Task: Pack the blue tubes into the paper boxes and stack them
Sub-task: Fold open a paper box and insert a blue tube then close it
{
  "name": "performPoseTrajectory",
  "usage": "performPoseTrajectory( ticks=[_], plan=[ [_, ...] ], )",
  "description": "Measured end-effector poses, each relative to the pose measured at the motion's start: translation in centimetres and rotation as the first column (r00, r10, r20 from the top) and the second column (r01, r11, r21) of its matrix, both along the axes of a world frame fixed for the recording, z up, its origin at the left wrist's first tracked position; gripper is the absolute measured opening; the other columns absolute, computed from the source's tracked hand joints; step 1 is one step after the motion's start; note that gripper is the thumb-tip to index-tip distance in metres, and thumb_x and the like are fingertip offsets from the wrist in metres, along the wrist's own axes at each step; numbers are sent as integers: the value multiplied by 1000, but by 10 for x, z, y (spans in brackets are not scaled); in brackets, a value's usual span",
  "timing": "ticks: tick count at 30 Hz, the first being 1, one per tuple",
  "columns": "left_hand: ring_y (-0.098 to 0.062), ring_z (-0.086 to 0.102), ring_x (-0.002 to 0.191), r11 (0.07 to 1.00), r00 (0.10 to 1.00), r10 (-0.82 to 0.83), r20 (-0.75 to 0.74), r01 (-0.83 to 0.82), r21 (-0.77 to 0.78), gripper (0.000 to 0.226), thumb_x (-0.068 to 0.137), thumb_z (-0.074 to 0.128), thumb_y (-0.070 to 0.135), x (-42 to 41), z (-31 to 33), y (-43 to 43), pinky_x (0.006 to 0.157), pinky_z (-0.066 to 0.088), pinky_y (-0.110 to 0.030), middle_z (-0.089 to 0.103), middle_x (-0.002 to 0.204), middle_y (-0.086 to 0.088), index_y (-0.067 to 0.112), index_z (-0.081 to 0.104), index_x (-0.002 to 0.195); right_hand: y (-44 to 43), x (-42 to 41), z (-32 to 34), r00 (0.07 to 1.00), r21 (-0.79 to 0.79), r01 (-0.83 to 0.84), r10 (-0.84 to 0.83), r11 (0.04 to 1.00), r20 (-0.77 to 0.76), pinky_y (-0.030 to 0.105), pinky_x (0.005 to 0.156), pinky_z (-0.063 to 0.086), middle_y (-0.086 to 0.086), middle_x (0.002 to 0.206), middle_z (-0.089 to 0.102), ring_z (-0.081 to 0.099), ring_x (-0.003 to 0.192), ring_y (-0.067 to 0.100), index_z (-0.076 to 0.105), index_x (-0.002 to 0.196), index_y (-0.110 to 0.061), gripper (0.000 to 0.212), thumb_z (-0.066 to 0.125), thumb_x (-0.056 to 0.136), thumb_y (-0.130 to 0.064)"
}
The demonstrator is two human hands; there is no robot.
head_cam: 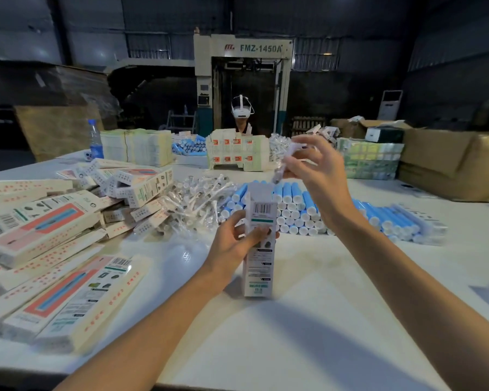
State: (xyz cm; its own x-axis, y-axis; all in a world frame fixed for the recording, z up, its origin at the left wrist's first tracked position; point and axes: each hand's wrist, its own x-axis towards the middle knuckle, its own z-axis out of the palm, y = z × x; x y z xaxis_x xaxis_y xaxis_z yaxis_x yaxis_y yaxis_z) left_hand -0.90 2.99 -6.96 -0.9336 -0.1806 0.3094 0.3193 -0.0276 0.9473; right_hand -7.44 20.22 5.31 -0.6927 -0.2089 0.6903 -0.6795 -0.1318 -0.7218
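Observation:
A white paper box [259, 266] stands upright on the white table [308, 320], its top flap open. My left hand [235, 238] grips the box around its upper half. Above the open top, my right hand [316, 167] pinches a small clear-wrapped white part [280, 167], tilted down toward the opening. Behind the box lies a stacked row of blue tubes [291, 204] with white caps, their ends facing me. More blue tubes [393, 218] lie to the right.
Packed boxes [54, 263] lie piled at the left. Loose wrapped white parts [195, 201] form a heap left of the tubes. A person in a headset [242, 112] sits across the table behind upright cartons [235, 153]. Cardboard boxes [449, 165] stand at right, a water bottle [95, 139] at far left.

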Motion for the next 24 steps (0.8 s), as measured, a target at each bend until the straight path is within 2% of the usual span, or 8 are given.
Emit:
performPoseTrajectory(
  ticks=[3,5,9,12,14,18,21,24],
  plan=[
    [-39,76,109,1000,1000,-2,8,2,0,50,91,84,29,3,2,1,102,55,-67,80,117,-14,11,63,132,-13,2,0,996,164,27,-13,986,-84,31,75,63,11,103,73,77,86,20,59,124,-6,30,73,97,-8],
    [-39,76,109,1000,1000,-5,12,5,4,47,94,83,24,4,3,1,102,55,-66,80,117,-14,10,62,133,-19,2,-5,994,269,39,-9,962,-110,33,80,63,11,102,73,75,89,22,61,121,-9,29,74,96,-9],
    [-37,77,109,1000,1000,-9,7,9,-9,42,97,77,21,7,5,2,103,55,-64,80,116,-15,9,60,133,-24,-2,-14,992,390,55,-5,919,-127,21,74,56,1,103,73,69,98,16,65,114,-15,23,76,93,-13],
    [-36,77,110,1000,1000,-5,-5,5,-28,40,99,77,23,8,6,2,103,55,-64,80,115,-15,9,59,132,-20,-9,-25,978,511,136,-33,849,-205,24,86,44,-9,114,67,59,111,10,70,110,-22,13,72,96,-23],
    [-36,75,112,999,1000,13,-18,-14,-35,45,96,79,29,8,6,2,103,54,-65,78,118,-15,8,59,131,-14,-10,-37,978,487,155,-64,859,-199,26,93,44,-10,122,63,56,118,9,72,112,-25,14,66,101,-31],
    [-34,71,120,995,995,71,-65,-75,-59,47,90,75,32,6,6,1,107,53,-62,75,123,-11,11,65,130,-1,-6,-67,991,320,124,-102,939,-84,13,82,46,-11,120,62,60,108,2,63,130,-29,24,60,106,-30],
    [-25,72,119,992,991,101,-87,-107,-61,48,87,77,34,4,5,0,106,56,-54,77,121,-5,16,67,131,-3,0,-86,1000,287,7,-14,958,23,20,86,52,-10,119,69,66,108,6,55,139,-30,35,63,105,-28],
    [-28,73,118,995,989,97,-110,-99,-11,53,93,81,22,2,3,-1,97,62,-44,76,124,-8,24,57,140,-11,3,-96,998,271,-65,57,960,36,28,92,57,-7,123,71,68,110,11,53,143,-27,43,67,102,-22]
  ],
)
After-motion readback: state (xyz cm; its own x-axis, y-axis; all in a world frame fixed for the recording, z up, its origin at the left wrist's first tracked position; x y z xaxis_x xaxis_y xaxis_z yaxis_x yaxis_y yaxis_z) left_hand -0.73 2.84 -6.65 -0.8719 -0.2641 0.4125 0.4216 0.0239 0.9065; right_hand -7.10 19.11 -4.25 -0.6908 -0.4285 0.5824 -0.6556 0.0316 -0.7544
